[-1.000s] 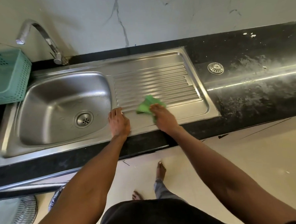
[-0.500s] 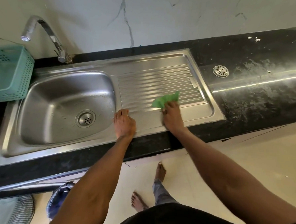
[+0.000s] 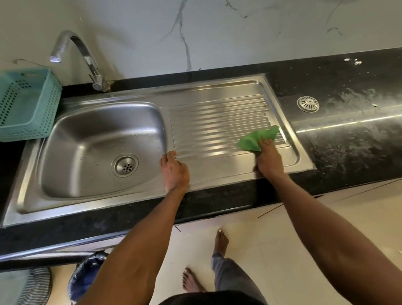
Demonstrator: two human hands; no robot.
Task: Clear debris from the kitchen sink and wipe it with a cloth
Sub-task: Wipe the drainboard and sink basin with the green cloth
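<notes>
A stainless steel sink [image 3: 85,144] with a round drain [image 3: 125,165] is set in a black counter, with a ribbed drainboard [image 3: 217,119] on its right. My right hand [image 3: 269,159] presses a green cloth [image 3: 255,139] onto the drainboard's near right corner. My left hand [image 3: 174,171] rests flat on the steel rim between the basin and the drainboard, holding nothing. Water drops lie in the basin; I see no debris there.
A curved tap [image 3: 90,62] stands behind the basin. A teal perforated basket [image 3: 20,103] sits at the left. A loose round strainer [image 3: 307,103] lies on the streaky black counter [image 3: 357,132] at the right. A bin with a dark liner [image 3: 85,279] stands on the floor.
My right hand has slid the green cloth to the right across the drainboard, from near its left part to its right end. My left hand has stayed on the rim.
</notes>
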